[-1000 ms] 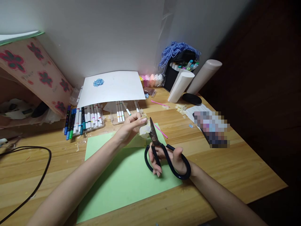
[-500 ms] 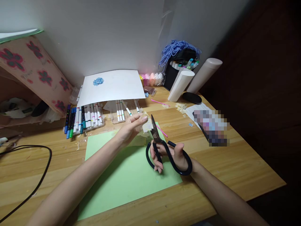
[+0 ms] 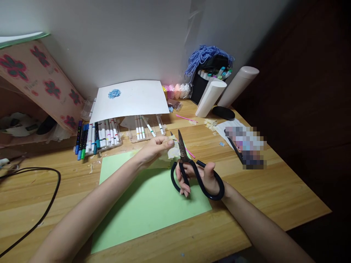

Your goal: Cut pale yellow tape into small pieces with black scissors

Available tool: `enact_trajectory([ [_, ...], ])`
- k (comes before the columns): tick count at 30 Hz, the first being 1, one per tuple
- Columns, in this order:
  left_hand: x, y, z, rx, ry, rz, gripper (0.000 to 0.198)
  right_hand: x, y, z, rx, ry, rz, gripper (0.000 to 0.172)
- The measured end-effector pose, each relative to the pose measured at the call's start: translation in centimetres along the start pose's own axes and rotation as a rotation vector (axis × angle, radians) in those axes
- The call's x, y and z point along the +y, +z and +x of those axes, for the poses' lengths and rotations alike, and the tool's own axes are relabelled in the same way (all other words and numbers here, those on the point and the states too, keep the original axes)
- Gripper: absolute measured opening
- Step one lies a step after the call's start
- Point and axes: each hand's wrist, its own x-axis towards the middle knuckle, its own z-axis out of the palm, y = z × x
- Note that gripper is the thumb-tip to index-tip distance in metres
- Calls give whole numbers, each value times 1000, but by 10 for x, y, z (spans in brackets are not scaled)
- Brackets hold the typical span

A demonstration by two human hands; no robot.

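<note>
Between its thumb and fingers my left hand (image 3: 156, 149) pinches a small pale yellowish-white scrap of paper (image 3: 173, 150). Black-handled scissors (image 3: 183, 153) are in my right hand (image 3: 201, 177), with fingers through the left loop and the thumb at the right one. Their blades stand a little apart and point away from me, right at the scrap. Below both hands lies a light green sheet (image 3: 153, 204). A pink stick (image 3: 190, 152) lies on the table just behind the scissors.
White markers (image 3: 106, 133) fill clear trays under a white sheet (image 3: 137, 96) bearing a blue patch. A black pen holder (image 3: 197, 89), a white bottle (image 3: 211, 99), paper scraps (image 3: 211, 124) and a pixelated phone (image 3: 244, 146) stand or lie to the right. A black cable (image 3: 56, 190) curves at left.
The scissor blades have opened wider around the scrap. Both hands stay in nearly the same place, and the whole view has shifted slightly.
</note>
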Motion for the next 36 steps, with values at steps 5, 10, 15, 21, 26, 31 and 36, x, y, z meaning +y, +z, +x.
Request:
enact_trajectory([
  [5, -4, -1, 0, -92, -31, 10, 39, -2, 1, -1, 24, 1, -4, 87],
  [10, -8, -1, 0, -71, -25, 45, 35, 0, 7, 1, 47, -21, 63, 85],
  [15, -13, 3, 0, -72, -29, -14, 36, 3, 17, 6, 118, -59, 186, 82],
  [21, -18, 7, 0, -51, -32, -79, 37, 11, 24, 11, 150, -76, 349, 76],
  [26, -18, 8, -1, -20, -61, -73, 38, 12, 27, 12, 202, -76, 358, 75],
  [31, -17, 10, -2, 8, -48, -43, 38, 4, 26, 9, 186, -18, 290, 84],
  [36, -20, 9, -2, 8, -54, 0, 37, 2, 25, 6, 181, -46, 323, 82],
])
